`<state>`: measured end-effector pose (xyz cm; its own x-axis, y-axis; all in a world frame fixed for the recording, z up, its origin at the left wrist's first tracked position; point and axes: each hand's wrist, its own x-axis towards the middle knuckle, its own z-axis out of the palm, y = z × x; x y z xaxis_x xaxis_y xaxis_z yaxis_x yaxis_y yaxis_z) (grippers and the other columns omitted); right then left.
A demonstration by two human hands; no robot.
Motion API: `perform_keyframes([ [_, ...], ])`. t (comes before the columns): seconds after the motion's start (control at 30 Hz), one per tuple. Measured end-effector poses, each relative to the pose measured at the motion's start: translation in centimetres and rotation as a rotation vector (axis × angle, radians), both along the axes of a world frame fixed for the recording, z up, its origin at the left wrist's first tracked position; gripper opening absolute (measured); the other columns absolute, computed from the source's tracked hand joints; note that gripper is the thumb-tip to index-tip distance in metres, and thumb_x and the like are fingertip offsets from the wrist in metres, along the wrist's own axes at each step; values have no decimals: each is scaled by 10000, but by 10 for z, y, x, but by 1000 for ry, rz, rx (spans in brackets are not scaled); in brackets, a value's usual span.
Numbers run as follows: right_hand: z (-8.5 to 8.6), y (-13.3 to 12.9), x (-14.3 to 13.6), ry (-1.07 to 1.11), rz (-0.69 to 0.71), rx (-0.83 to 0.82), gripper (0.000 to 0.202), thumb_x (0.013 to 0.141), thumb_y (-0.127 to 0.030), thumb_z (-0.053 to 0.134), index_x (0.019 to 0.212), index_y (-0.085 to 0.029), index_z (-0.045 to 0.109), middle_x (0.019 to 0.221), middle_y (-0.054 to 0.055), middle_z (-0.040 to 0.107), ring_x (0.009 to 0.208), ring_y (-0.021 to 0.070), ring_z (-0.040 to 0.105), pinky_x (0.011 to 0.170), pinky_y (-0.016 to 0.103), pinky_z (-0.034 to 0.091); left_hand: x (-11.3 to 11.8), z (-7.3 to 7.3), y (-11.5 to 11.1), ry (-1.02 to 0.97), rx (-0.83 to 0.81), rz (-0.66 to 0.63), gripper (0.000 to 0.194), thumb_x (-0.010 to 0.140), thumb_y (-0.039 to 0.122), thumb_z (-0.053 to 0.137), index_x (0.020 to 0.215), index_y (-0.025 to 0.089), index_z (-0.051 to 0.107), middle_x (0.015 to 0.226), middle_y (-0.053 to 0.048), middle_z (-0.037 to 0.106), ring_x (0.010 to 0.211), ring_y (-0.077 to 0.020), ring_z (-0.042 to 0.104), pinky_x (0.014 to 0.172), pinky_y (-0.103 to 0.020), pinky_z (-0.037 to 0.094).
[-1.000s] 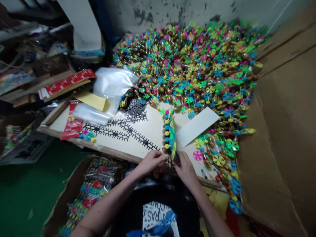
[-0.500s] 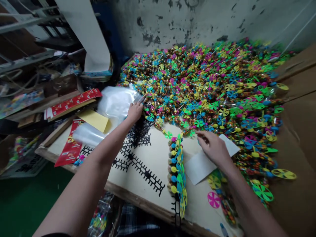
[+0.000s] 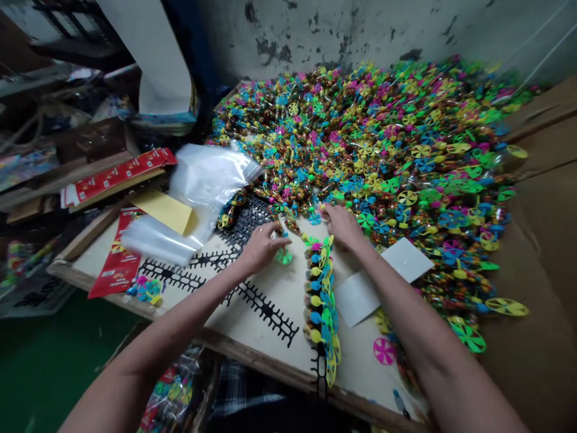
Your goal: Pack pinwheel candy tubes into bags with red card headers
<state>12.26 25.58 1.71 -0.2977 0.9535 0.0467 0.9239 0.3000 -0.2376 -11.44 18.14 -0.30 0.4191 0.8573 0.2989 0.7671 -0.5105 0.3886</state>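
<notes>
My left hand (image 3: 264, 248) is closed in a pinch over the board, holding a fan toy with a small green wheel (image 3: 284, 257). At the near edge of a big heap of candy-filled fan toys (image 3: 383, 144), my right hand (image 3: 341, 224) has its fingers drawn together. Its fingertips are beside a blue and pink piece, and what they grip is unclear. Between the hands and nearer me, a row of fan toys (image 3: 321, 294) stands clipped into a black plastic strip (image 3: 318, 367). More black comb-like strips (image 3: 268, 310) lie to the left.
Clear plastic bags (image 3: 202, 174), a yellow card (image 3: 164, 211) and red printed card strips (image 3: 118, 258) lie at left. White cards (image 3: 360, 297) rest under my right forearm. A loose pink wheel (image 3: 384, 350) lies near the wooden table edge (image 3: 252, 358). Brown cardboard (image 3: 541, 240) borders the right.
My left hand has come from the plastic bags toward me and right, now with a green-wheeled fan toy. My right hand has moved left and away from me, to the heap's edge.
</notes>
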Motion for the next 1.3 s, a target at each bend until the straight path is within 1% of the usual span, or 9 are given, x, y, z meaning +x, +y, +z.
perform_keyframes([
  [0.13, 11, -47, 30, 351, -206, 25, 302, 759, -123, 469, 1047, -175, 540, 983, 101, 636, 883, 235, 586, 774, 359, 457, -5, -11, -59, -77, -109, -113, 292, 762, 81, 567, 915, 273, 726, 1081, -74, 562, 983, -209, 544, 801, -340, 466],
  [0.23, 14, -93, 48, 772, -390, 11, 373, 727, -224, 507, 1098, -197, 486, 930, 56, 633, 779, 190, 591, 692, 327, 466, -11, -8, -80, -196, -137, 4, 418, 734, -5, 475, 1004, 227, 694, 1042, -77, 552, 960, -181, 555, 809, -314, 483],
  [0.37, 10, -162, 57, 1183, -607, -64, 365, 643, -340, 572, 975, -200, 513, 800, 3, 604, 612, 116, 527, 570, 245, 419, -8, -1, -78, -192, -113, 270, 473, 755, -3, 413, 1124, 196, 633, 992, -80, 547, 883, -170, 559, 771, -295, 494],
  [0.53, -2, -237, 50, 1289, -713, -191, 354, 637, -408, 606, 920, -209, 534, 804, -2, 584, 637, 104, 540, 564, 225, 424, 5, -2, -61, 86, -84, 101, 250, 803, 118, 514, 950, 230, 682, 1117, -116, 549, 1008, -257, 525, 834, -392, 452],
  [0.67, -10, -275, 44, 1350, -667, -229, 341, 661, -423, 640, 924, -233, 532, 871, -1, 590, 805, 128, 602, 720, 270, 499, 3, 1, -60, -88, -39, 100, 122, 821, 171, 522, 834, 225, 631, 1098, -97, 587, 1050, -242, 506, 900, -398, 407],
  [0.77, -16, -296, 37, 1406, -645, -217, 364, 657, -426, 671, 934, -239, 524, 911, 8, 620, 924, 154, 618, 836, 329, 506, 6, 11, -80, -436, -96, 207, 101, 839, 212, 468, 852, 199, 568, 929, -64, 617, 876, -177, 540, 806, -329, 439],
  [0.9, -20, -312, 25, 1346, -539, -281, 309, 679, -418, 668, 870, -226, 519, 949, 40, 673, 961, 187, 638, 892, 381, 502, 33, 24, -137, -945, -470, 348, 76, 776, 251, 488, 821, 195, 513, 631, 16, 549, 546, -102, 460, 538, -222, 382],
  [1.07, -21, -314, 16, 1233, -376, -322, 262, 755, -407, 597, 921, -231, 497, 1023, 59, 683, 976, 195, 643, 878, 376, 517, 80, 25, -201, -1162, -938, 348, 192, 709, 357, 585, 740, 198, 483, 503, 64, 455, 444, -88, 418, 462, -208, 339],
  [1.3, -19, -311, 17, 1205, -395, -283, 298, 741, -426, 559, 943, -228, 464, 983, 71, 672, 911, 205, 641, 797, 361, 529, 82, 22, -208, -1124, -783, 358, 197, 691, 243, 523, 883, 199, 515, 736, 21, 567, 672, -118, 537, 607, -225, 424],
])
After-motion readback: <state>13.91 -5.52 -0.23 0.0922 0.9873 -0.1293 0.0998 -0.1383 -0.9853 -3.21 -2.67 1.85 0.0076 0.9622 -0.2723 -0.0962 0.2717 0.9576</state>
